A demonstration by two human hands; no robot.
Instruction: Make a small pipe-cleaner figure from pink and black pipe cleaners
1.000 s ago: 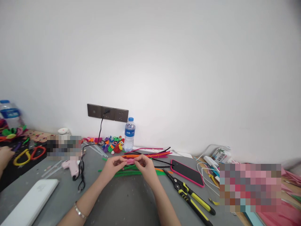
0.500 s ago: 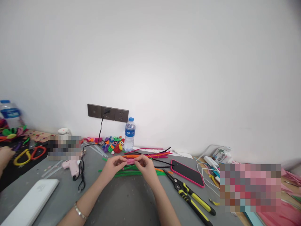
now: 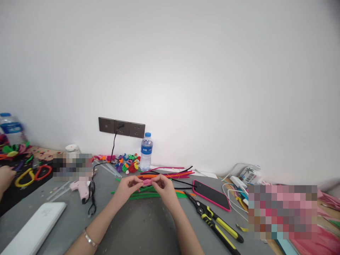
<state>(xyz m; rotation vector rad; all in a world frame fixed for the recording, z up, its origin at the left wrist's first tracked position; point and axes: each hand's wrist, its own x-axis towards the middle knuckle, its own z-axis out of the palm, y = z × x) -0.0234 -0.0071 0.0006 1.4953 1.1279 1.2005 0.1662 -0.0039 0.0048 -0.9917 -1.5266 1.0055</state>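
Between my two hands is a short pink fuzzy piece (image 3: 147, 182), which looks like bent pipe cleaner. My left hand (image 3: 129, 186) pinches its left end with thumb and forefinger. The other end is pinched by my right hand (image 3: 163, 187). Just beneath and behind them, green pipe cleaners (image 3: 140, 195) and orange pipe cleaners (image 3: 175, 175) lie on the grey table (image 3: 132, 226), with pink and black ones among them. My fingers hide part of the pink piece.
Long-handled pliers (image 3: 209, 219) and a pink-edged phone (image 3: 211, 195) lie right of my hands. A water bottle (image 3: 146, 152) and pipe-cleaner figures (image 3: 129, 163) stand behind. Leftward are a corded pink glue gun (image 3: 81, 189), a white box-like object (image 3: 35, 228) and another person's hand (image 3: 6, 177).
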